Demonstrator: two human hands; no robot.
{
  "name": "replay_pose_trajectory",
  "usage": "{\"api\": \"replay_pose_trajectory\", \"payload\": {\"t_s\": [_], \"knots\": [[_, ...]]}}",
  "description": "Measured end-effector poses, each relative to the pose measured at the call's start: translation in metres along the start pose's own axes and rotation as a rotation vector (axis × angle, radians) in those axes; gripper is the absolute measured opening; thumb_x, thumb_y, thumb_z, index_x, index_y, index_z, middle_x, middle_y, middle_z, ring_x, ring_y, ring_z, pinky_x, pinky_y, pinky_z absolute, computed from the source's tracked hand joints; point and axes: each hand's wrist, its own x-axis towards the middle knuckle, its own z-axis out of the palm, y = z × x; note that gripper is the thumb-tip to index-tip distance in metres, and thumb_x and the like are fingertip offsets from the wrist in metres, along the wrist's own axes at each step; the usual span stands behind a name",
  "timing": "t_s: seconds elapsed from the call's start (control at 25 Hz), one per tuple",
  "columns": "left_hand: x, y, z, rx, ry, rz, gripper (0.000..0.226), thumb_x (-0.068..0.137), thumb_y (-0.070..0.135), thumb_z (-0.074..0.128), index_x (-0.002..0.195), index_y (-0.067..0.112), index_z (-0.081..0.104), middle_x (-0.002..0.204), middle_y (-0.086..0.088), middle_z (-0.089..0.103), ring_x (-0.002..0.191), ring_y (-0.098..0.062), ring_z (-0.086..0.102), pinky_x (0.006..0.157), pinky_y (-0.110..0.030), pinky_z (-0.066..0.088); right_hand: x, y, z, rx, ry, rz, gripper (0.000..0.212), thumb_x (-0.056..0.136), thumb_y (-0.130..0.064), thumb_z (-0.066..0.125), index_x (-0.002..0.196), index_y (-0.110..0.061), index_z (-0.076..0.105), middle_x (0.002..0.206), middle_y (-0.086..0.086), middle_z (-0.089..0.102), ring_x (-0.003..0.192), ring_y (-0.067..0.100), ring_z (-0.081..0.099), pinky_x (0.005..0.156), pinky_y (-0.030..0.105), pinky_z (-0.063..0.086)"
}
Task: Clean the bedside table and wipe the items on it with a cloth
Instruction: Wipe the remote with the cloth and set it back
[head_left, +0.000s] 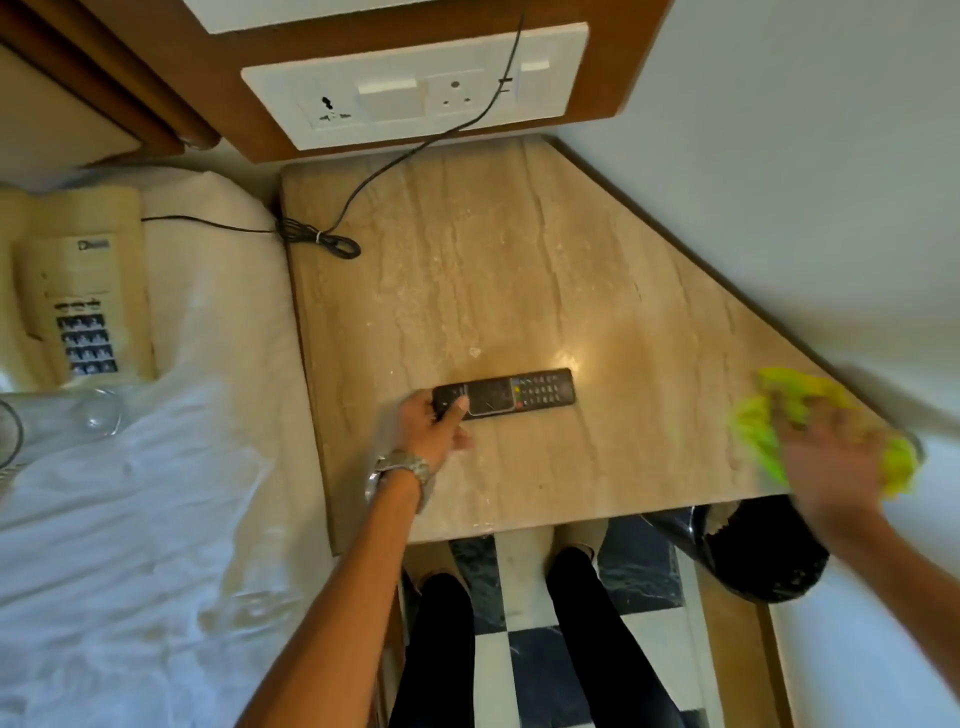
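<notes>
A black remote control (524, 393) lies flat near the front of the beige marble bedside table (467, 270). My left hand (431, 428), with a metal watch on the wrist, grips the remote's left end, thumb on top. My right hand (826, 457) is blurred at the table's right front corner and holds a bright yellow-green cloth (779, 410) against the surface. On the bed to the left lie a cream telephone (83, 291) and a clear drinking glass (57, 421) on its side.
A black cable (322, 239) runs from the wall socket panel (415, 88) across the table's back left to the phone. White bedding (156, 519) borders the table's left side. A black bin (763, 551) stands under the right front corner. My legs stand on checkered floor.
</notes>
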Motion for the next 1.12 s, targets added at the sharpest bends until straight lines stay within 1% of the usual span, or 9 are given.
{"api": "replay_pose_trajectory", "payload": {"t_s": [0.08,0.16,0.32,0.36,0.48,0.6,0.68,0.88,1.12], "knots": [[0.012,0.005,-0.047,0.094,0.091,0.049,0.016,0.093,0.034,0.07,0.1,0.021,0.065,0.085,0.003,0.077,0.071,-0.015,0.075,0.074,-0.04,0.064,-0.01,0.05,0.013,0.106,-0.186,0.187,0.063,0.087,-0.007,0.065,0.145,-0.015,0.043,0.132,0.027,0.042,0.119,0.045,0.046,0.093,0.067,0.048],[0.024,0.018,-0.082,0.257,0.143,0.174,0.017,0.099,0.033,0.061,0.11,0.02,0.063,0.113,-0.011,0.071,0.089,-0.025,0.072,0.085,-0.052,0.061,-0.01,0.037,0.01,0.166,-0.204,0.188,0.069,0.083,0.0,0.067,0.146,-0.015,0.045,0.134,0.028,0.039,0.12,0.048,0.044,0.093,0.068,0.046],[0.057,0.064,-0.113,0.515,0.196,0.312,0.044,0.106,0.027,0.047,0.15,0.024,0.044,0.143,-0.015,0.054,0.125,-0.033,0.057,0.103,-0.043,0.051,0.031,-0.097,-0.034,0.358,0.088,-0.218,0.069,0.082,-0.006,0.071,0.147,-0.014,0.051,0.125,0.03,0.05,0.1,0.049,0.053,0.073,0.059,0.048],[0.063,0.074,-0.114,0.639,0.255,0.35,0.045,0.106,0.029,0.048,0.15,0.025,0.044,0.145,-0.015,0.05,0.128,-0.033,0.052,0.103,-0.038,0.048,0.042,-0.133,-0.051,0.391,0.137,-0.264,0.07,0.082,-0.009,0.072,0.148,-0.017,0.05,0.13,0.028,0.052,0.105,0.047,0.053,0.078,0.058,0.046],[0.059,0.082,-0.099,0.933,0.434,0.459,0.059,0.1,0.044,0.054,0.151,0.017,0.041,0.151,-0.02,0.033,0.137,-0.038,0.035,0.109,-0.048,0.041,0.068,-0.219,-0.088,0.451,0.163,-0.239,0.06,0.096,-0.026,0.055,0.154,-0.029,0.04,0.152,0.019,0.045,0.135,0.042,0.045,0.102,0.064,0.033],[0.051,0.062,-0.071,1.058,0.313,0.457,0.085,0.099,0.054,0.048,0.161,0.009,0.013,0.167,-0.021,0.004,0.154,-0.039,0.006,0.123,-0.05,0.019,0.083,-0.253,-0.095,0.508,0.088,-0.176,0.059,0.099,-0.039,0.036,0.157,-0.034,0.031,0.165,0.015,0.026,0.153,0.038,0.023,0.113,0.073,0.017],[0.054,0.051,-0.063,1.091,0.298,0.463,0.081,0.103,0.044,0.042,0.161,0.006,-0.002,0.168,-0.018,-0.008,0.156,-0.037,-0.007,0.127,-0.051,0.01,0.083,-0.256,-0.089,0.531,0.087,-0.167,0.058,0.1,-0.041,0.033,0.157,-0.033,0.031,0.168,0.014,0.021,0.155,0.037,0.017,0.116,0.073,0.014],[0.079,0.058,-0.089,1.131,0.314,0.525,0.073,0.102,0.024,0.036,0.16,0.004,-0.003,0.168,-0.019,-0.008,0.156,-0.038,-0.008,0.127,-0.049,0.009,0.085,-0.254,-0.08,0.526,0.089,-0.19,0.056,0.102,-0.041,0.03,0.157,-0.031,0.032,0.168,0.015,0.02,0.156,0.036,0.015,0.117,0.072,0.013],[0.118,0.102,-0.111,1.12,0.267,0.552,0.07,0.104,0.022,0.035,0.16,0.002,-0.002,0.167,-0.02,-0.01,0.155,-0.038,-0.011,0.127,-0.049,0.004,0.084,-0.254,-0.075,0.526,0.138,-0.191,0.057,0.101,-0.04,0.031,0.158,-0.03,0.031,0.168,0.015,0.019,0.156,0.037,0.014,0.118,0.072,0.011]]}}
